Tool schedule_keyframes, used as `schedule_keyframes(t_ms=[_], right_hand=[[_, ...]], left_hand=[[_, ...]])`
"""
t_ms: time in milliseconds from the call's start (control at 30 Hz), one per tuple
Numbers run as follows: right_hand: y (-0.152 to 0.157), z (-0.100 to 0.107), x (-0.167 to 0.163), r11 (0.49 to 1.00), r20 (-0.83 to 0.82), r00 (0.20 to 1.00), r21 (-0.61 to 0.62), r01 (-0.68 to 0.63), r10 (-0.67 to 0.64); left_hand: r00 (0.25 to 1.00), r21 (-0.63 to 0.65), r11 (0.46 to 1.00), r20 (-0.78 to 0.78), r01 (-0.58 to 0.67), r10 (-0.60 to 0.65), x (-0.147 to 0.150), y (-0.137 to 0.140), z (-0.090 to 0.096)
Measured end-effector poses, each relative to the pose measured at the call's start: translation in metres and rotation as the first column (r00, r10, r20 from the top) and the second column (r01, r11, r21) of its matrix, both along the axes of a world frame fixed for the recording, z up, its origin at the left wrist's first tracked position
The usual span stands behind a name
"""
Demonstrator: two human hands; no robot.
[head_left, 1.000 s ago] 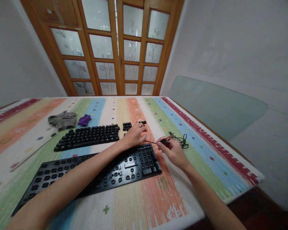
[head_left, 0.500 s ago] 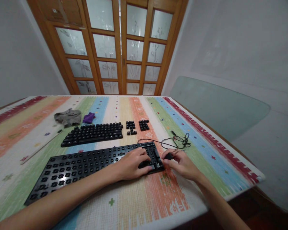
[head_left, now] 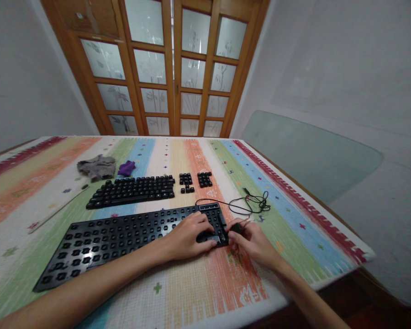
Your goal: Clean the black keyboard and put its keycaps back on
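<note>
A black keyboard base (head_left: 123, 242) with its key caps off lies slanted on the table, its rows of switch posts bare. My left hand (head_left: 188, 235) rests on its right end, fingers curled over the number-pad area and thumb along the near edge. At that right edge my right hand (head_left: 251, 240) pinches a small black piece (head_left: 236, 227); its exact kind is hard to make out. Parts of the base under my left fingers are hidden. Behind it the removed key caps (head_left: 133, 191) are laid out in keyboard order, with smaller groups of key caps (head_left: 204, 179) to the right.
A coiled black cable (head_left: 258, 202) lies right of the base. At the back left are a grey cloth (head_left: 96, 168) and a purple cloth (head_left: 126, 168). A thin stick (head_left: 58, 210) with a dark tip lies at left. A striped cloth (head_left: 157, 288) covers the table.
My right hand has shifted slightly left and down, closer to the base's right edge, with the black piece still pinched. My left hand stays almost in place.
</note>
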State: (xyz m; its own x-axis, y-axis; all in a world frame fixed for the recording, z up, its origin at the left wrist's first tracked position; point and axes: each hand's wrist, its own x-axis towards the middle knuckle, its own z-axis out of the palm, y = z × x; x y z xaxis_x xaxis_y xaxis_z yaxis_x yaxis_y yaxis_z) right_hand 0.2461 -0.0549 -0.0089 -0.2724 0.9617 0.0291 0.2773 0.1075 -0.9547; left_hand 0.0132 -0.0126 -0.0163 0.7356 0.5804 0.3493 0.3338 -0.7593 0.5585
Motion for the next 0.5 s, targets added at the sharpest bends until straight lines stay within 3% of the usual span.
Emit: schedule_keyframes(t_ms=[167, 367, 500], right_hand=[[-0.004, 0.010, -0.010, 0.966, 0.309, 0.951, 0.240, -0.095, 0.017], [0.018, 0.023, -0.015, 0.948, 0.464, 0.883, 0.245, -0.202, 0.068], [0.030, 0.024, -0.014, 0.957, 0.444, 0.890, 0.197, -0.212, 0.105]], left_hand=[[1.000, 0.016, 1.000, -0.001, 0.001, -0.001, 0.001, 0.000, 0.002], [1.000, 0.041, 0.999, -0.016, 0.007, -0.007, 0.002, -0.001, 0.001], [1.000, 0.022, 1.000, -0.015, -0.007, 0.008, 0.001, -0.002, -0.001]])
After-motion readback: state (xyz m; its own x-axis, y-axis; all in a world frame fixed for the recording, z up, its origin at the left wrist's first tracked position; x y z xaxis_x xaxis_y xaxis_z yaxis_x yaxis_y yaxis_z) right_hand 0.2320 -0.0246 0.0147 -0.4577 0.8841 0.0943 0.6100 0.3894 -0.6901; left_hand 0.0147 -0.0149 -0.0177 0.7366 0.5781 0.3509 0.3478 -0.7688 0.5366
